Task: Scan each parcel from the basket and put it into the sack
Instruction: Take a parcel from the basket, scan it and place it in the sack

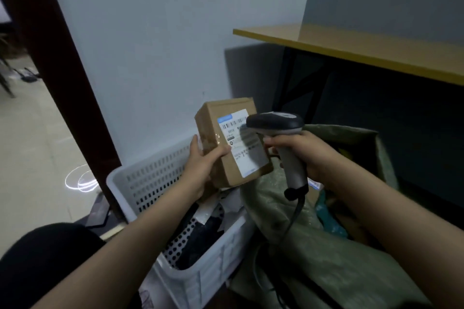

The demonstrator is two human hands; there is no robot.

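Note:
My left hand (pixel 203 162) grips a small brown cardboard parcel (pixel 221 130) by its lower left corner and holds it tilted above the basket, white shipping label facing me. My right hand (pixel 303 153) is closed on the handle of a grey and black barcode scanner (pixel 278 123). The scanner's head points left and overlaps the label's right edge. Below my left arm stands the white perforated plastic basket (pixel 150 175), with dark and white parcels (pixel 200 231) inside. The green woven sack (pixel 301 253) lies open to the right of the basket, under my right arm.
A yellow-topped table (pixel 364 50) with black legs stands at the upper right, over the sack. A grey wall is behind the basket, with a dark brown door frame (pixel 55 63) to the left. The scanner's cable (pixel 291 223) hangs down across the sack. Tiled floor lies at left.

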